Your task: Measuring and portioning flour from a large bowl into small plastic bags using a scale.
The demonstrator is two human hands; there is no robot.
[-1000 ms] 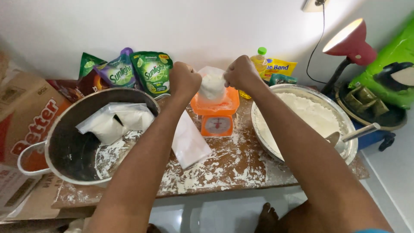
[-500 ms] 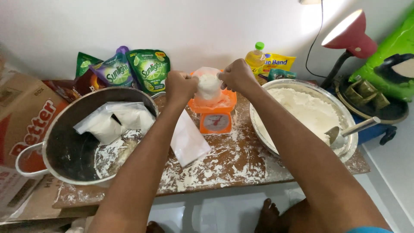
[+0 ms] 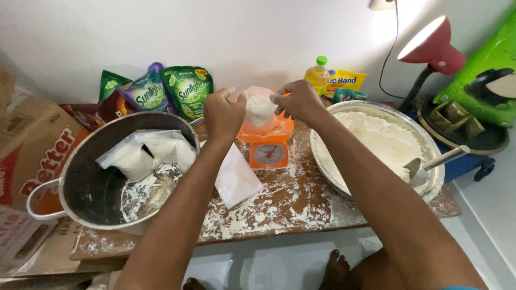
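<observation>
Above the orange scale (image 3: 267, 145), both hands grip a flour-filled bag (image 3: 259, 109).
Left hand (image 3: 224, 115) and right hand (image 3: 297, 100) pinch its top edges.

Open floury board (image 3: 279, 209) in front, passable between big pot (image 3: 80, 182) on the left and flour bowl (image 3: 344, 182) on the right; orange scale (image 3: 267, 147) blocking centre, pouches (image 3: 172, 91) crowding the back wall.

Home kitchen corner: floury wooden board (image 3: 279, 207), orange scale (image 3: 267, 146), flour bowl (image 3: 376, 140), detergent pouches (image 3: 166, 94).
</observation>
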